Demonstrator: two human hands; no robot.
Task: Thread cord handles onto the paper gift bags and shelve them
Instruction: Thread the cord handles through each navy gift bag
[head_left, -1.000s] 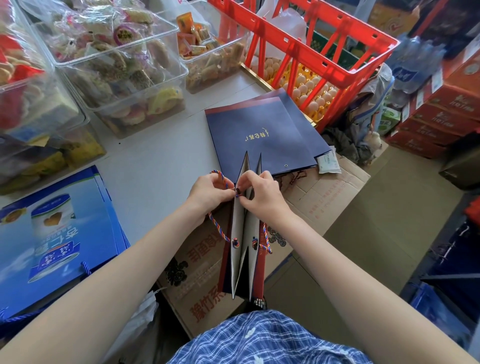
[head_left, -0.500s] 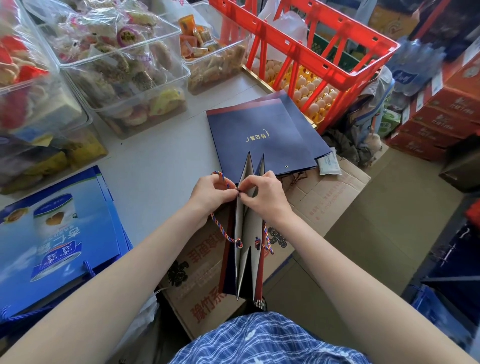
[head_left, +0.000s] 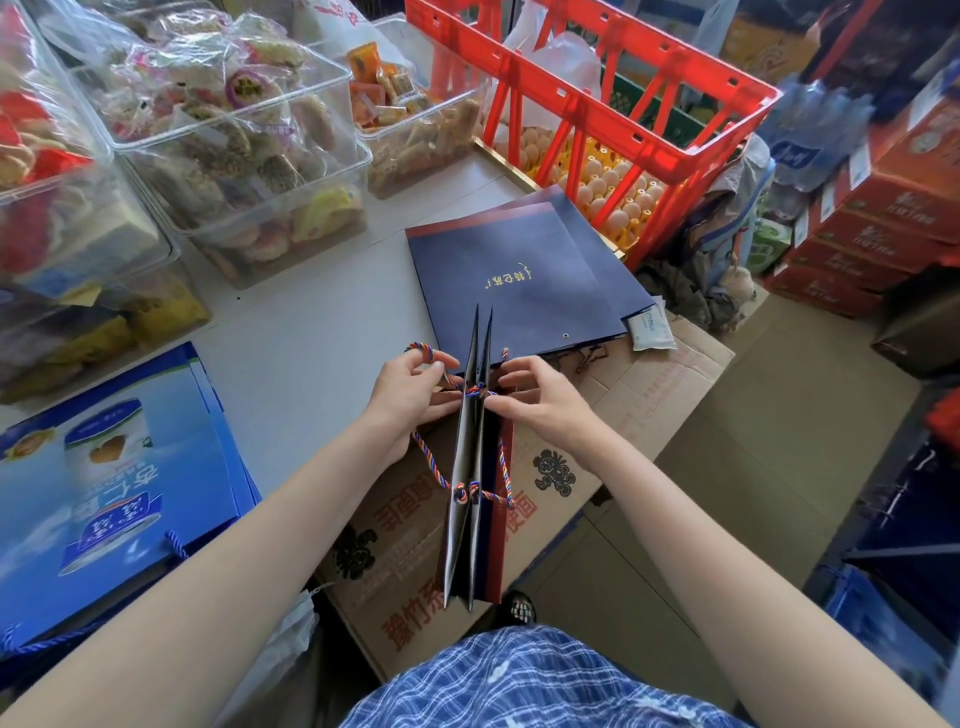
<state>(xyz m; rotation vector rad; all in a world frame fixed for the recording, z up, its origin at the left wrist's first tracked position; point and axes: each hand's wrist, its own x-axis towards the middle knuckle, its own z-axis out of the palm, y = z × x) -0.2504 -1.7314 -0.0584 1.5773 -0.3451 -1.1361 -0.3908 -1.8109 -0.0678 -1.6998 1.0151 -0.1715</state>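
Two hands are held close together at the top edge of a navy gift bag (head_left: 470, 467), which is stood on edge between them with its folded side panels pressed nearly flat. The left hand (head_left: 410, 397) is curled on the left face of the bag, and a loop of the twisted red-and-blue cord (head_left: 431, 470) is pinched between its thumb and fingers, rising just above the knuckles. The right hand (head_left: 545, 402) is set against the right face, its fingertips pinched on the same cord where a knot is seen at the bag's upper hole. From the left hand the cord is draped down along the bag to a second knot at the lower hole, nearer the body, and a short length is trailed on the right side below the right hand.

Just beyond both hands a stack of flat navy bags (head_left: 524, 280) is laid on the grey table (head_left: 311, 338), with gold lettering on the top one. Under the hands and wrists a brown cardboard box (head_left: 566, 478) with red printing is placed. Left of the left forearm blue printed bags (head_left: 104, 467) are piled flat. Farther past the left hand clear tubs of wrapped snacks (head_left: 234, 145) are ranged, and beyond the right hand a red crate (head_left: 597, 98) is stood over trays of eggs (head_left: 613, 182).
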